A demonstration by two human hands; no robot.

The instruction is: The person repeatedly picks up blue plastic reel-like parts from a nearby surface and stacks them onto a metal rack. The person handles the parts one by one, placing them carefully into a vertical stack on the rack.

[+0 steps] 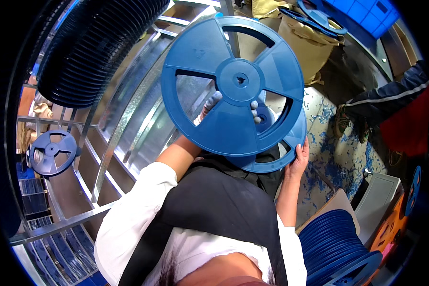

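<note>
A large blue plastic reel [200, 47] with three solid sectors and open windows faces up in front of me. My left hand [210, 102] reaches behind it and grips its lower sector. One covered fingertip shows through the left window and several at the lower-right window; the palm is hidden behind the sector. A second blue reel [298, 131] lies beneath, mostly covered by the first. My right hand [298, 162] closes on its lower-right rim, fingers partly hidden behind it.
Black stacked reels [95, 52] hang at the upper left above a metal rack [105, 157]. A single blue reel [53, 152] is at far left. Blue reels [329, 238] are stacked lower right, near a grey box [379, 205]. Another person's leg [391, 100] stands right, among blue scraps [326, 162].
</note>
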